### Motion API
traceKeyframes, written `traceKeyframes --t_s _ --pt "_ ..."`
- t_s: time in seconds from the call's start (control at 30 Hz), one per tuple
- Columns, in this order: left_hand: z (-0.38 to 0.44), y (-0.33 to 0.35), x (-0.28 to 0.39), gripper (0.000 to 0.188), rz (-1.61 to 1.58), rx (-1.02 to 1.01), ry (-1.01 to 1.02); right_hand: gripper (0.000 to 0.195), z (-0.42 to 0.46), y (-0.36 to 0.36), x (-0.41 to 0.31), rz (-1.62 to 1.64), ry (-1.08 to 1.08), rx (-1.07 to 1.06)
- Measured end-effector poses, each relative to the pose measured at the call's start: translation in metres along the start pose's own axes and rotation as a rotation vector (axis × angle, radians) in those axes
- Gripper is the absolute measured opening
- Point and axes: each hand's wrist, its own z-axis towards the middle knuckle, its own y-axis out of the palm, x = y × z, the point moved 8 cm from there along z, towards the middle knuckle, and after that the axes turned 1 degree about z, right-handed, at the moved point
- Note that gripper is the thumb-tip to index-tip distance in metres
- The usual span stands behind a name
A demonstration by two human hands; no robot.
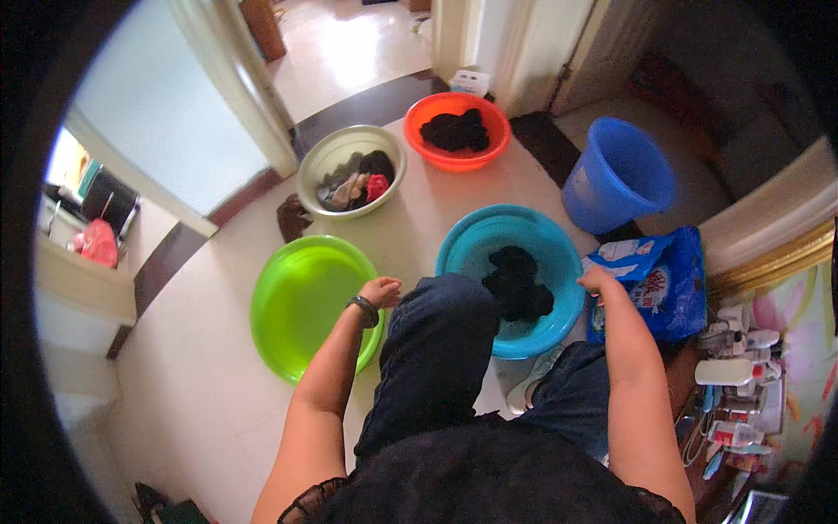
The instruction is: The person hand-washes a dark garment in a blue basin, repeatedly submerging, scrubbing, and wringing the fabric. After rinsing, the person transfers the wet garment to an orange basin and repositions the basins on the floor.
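My left hand, with a dark bracelet at the wrist, is held between the rim of the green plastic basin and my knee; nothing shows in it. My right hand is at the right rim of the turquoise plastic basin, at the edge of a blue detergent bag; its fingertips are partly hidden, so whether it grips the bag cannot be told. Dark wet cloth lies in the turquoise basin. The green basin holds no visible cloth.
Beyond stand a cream basin with mixed laundry, a red basin with dark cloth and a tall blue bucket. Brown cloth lies beside the cream basin. Bottles crowd a surface at right. Door frames stand behind.
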Motion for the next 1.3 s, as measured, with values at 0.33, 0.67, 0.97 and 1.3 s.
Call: traceKeyframes --t_s 0.33,0.67,0.97,1.3 --pt "0.101 0.081 0.037 0.063 0.732 0.038 -0.001 0.07 0.001 0.077 0.006 -0.106 0.024 -0.197" --pt "0.116 0.094 0.027 0.033 0.53 -0.049 -0.097 0.057 0.03 0.117 0.056 0.455 0.418 -0.163" --pt "0.133 0.004 0.032 0.029 0.15 0.23 -0.202 0.047 0.048 0.054 -0.044 0.834 0.076 -0.188" --pt "0.108 0.014 0.218 0.039 0.421 0.125 0.201 0.059 0.138 -0.142 -0.024 2.313 -0.136 0.193"
